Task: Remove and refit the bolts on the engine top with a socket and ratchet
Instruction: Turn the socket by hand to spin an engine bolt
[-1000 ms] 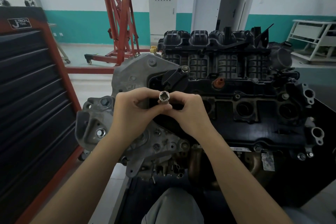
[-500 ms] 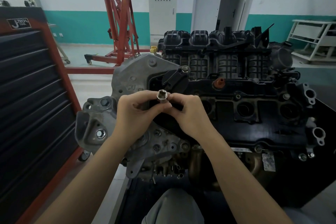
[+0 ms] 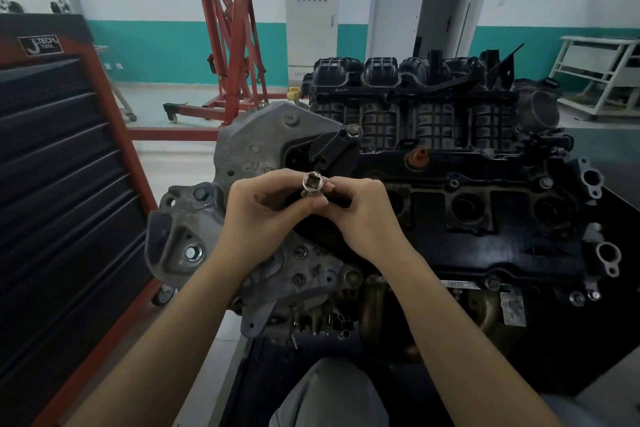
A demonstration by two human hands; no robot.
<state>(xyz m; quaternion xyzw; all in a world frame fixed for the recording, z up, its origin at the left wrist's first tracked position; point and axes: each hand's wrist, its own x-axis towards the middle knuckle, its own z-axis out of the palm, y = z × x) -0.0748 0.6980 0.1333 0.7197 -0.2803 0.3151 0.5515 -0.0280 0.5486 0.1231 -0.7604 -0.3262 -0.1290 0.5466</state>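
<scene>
Little has changed: the socket point(image 3: 312, 184) is still pinched between left hand point(image 3: 266, 210) and right hand point(image 3: 360, 215) above the engine point(image 3: 450, 218), square drive upward; no ratchet is seen.

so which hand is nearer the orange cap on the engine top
Right. The right hand sits just below and left of the orange cap; the left hand is farther left, beyond the socket.

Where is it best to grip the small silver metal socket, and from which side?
Grip the small silver metal socket round its lower cylindrical barrel, from its left and right sides, probably. Its square drive hole faces up, so the top should stay uncovered for the ratchet.
</scene>
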